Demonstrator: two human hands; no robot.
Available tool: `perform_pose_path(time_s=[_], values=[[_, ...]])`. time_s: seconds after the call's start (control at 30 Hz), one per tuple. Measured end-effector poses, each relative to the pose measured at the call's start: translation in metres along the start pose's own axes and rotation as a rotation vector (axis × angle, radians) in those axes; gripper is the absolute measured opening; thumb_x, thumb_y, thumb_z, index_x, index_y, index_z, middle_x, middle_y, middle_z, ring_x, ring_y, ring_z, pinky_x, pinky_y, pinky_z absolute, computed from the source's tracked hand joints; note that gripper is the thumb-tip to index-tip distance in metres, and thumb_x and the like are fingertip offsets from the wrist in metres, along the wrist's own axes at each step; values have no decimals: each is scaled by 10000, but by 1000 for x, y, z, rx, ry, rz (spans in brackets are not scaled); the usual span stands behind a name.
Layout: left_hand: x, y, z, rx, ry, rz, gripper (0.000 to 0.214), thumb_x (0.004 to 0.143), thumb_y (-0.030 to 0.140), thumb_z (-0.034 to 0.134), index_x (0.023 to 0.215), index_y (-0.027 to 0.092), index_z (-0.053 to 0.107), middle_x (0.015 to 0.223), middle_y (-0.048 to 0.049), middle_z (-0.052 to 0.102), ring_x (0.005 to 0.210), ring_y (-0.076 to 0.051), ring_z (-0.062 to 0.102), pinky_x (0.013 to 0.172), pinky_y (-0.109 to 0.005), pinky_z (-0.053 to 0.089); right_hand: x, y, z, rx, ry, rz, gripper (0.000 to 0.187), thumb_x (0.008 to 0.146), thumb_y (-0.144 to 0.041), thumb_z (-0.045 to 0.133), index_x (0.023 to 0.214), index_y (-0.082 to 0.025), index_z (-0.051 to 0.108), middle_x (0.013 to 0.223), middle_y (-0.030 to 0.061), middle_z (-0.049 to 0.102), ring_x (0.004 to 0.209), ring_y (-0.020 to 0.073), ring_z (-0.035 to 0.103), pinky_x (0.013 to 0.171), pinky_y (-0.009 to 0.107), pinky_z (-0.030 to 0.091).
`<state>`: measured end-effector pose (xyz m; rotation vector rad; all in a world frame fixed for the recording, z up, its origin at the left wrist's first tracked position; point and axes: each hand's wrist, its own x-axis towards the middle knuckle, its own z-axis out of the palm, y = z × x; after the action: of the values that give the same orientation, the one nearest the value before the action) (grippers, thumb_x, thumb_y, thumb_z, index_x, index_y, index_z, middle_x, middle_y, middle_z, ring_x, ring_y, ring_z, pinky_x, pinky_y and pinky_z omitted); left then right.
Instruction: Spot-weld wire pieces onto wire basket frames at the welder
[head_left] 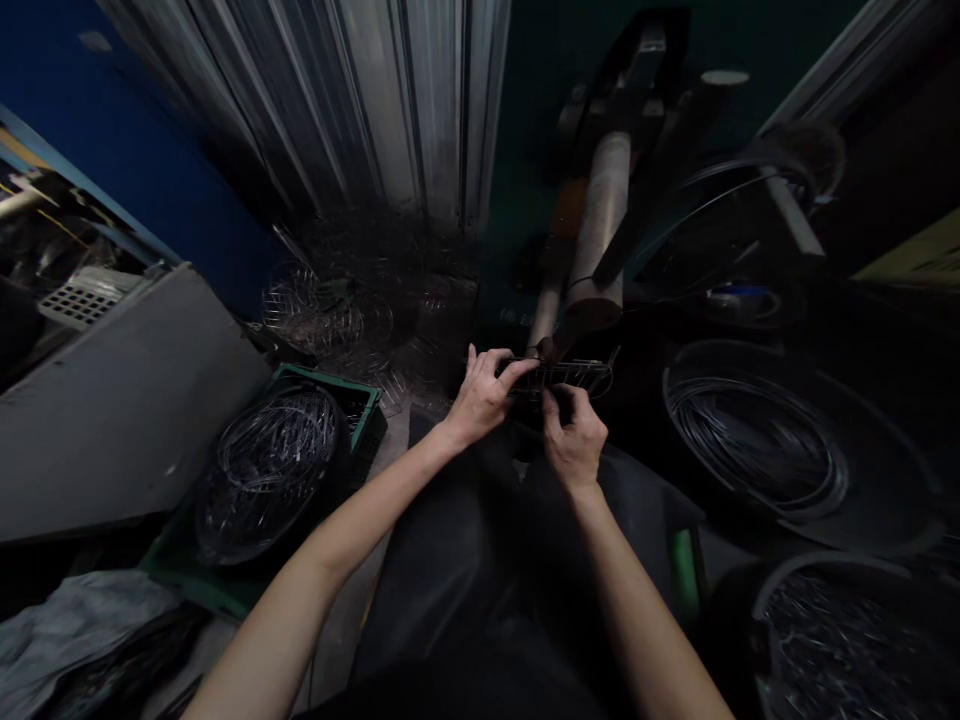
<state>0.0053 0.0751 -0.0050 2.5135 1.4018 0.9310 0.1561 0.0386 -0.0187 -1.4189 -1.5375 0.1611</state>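
Observation:
Both of my hands meet at a round wire frame (577,375) lying flat under the arm of a dark machine (600,220). My left hand (484,395) grips the frame's near left rim, fingers curled over the wires. My right hand (574,435) pinches the front of the frame from below, fingers bent. The wires are thin and hard to make out in the dim light.
A green crate (360,400) at the left carries a stack of finished wire frames (270,465). More frames (337,310) pile against the corrugated wall. Dark tubs with wire rings (757,435) and small wire pieces (847,630) stand at the right. A grey panel (112,400) slopes at left.

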Motion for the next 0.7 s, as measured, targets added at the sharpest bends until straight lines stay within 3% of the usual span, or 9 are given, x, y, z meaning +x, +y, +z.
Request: perform_pose_path(time_s=[0.33, 0.5, 0.6, 0.7], values=[[1, -4, 3, 13, -8, 2, 545, 767, 71, 522, 1273, 263, 457, 1167, -63, 461, 1116, -222, 490, 1099, -620, 224, -2, 7, 5, 1, 14, -88, 250, 939, -343, 431, 897, -159, 596, 810, 69, 659, 726, 162, 624, 684, 277, 496], [0, -8, 5, -10, 52, 63, 539, 782, 104, 537, 1285, 245, 401, 1173, -66, 479, 1149, -219, 495, 1109, -599, 220, -3, -2, 4, 54, 9, -46, 249, 928, -343, 451, 936, -159, 619, 863, 74, 671, 781, 170, 637, 722, 296, 511], [-9, -20, 11, -78, 120, 106, 641, 792, 197, 594, 1346, 250, 277, 1309, -101, 438, 1288, -255, 405, 1126, -612, 137, -12, -4, -33, 56, 55, 88, 302, 885, -381, 525, 1095, -181, 610, 1007, 73, 672, 853, 182, 645, 792, 333, 518], [-21, -39, 22, -137, 194, 16, 851, 730, 356, 694, 1388, 233, 168, 1424, -167, 312, 1367, -305, 292, 1117, -608, 165, -43, 25, -109, -139, 206, 286, 360, 821, -469, 563, 1066, -219, 647, 1025, 98, 671, 944, 246, 641, 867, 416, 493]])
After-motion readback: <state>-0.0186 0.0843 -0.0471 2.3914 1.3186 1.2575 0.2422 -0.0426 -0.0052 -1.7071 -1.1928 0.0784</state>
